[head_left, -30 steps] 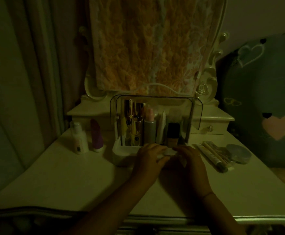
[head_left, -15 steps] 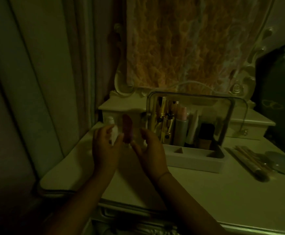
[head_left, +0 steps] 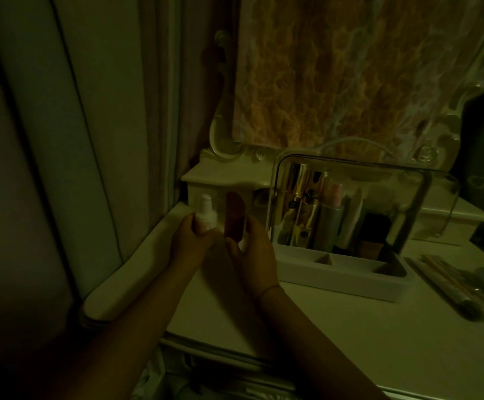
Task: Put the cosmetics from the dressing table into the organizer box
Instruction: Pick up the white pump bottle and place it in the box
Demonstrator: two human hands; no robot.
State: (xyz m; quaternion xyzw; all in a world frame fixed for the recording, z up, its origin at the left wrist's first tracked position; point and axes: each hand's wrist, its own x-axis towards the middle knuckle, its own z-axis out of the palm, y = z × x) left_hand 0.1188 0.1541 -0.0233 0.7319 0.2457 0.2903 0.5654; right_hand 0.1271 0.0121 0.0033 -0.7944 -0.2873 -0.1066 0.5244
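Head view, middle of frame: left hand (head_left: 189, 243) curled round white bottle (head_left: 206, 210), right hand (head_left: 256, 255) gripping red tube (head_left: 234, 215), neither yet in partly filled organizer box (head_left: 341, 275) at right, with sticks (head_left: 448, 281) waiting on counter (head_left: 350, 342) far right.

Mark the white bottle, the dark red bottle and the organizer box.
white bottle (head_left: 209, 216), head view, on its body just below the cap.
dark red bottle (head_left: 235, 212), head view, on its upper body.
organizer box (head_left: 330, 280), head view, on its white front wall.
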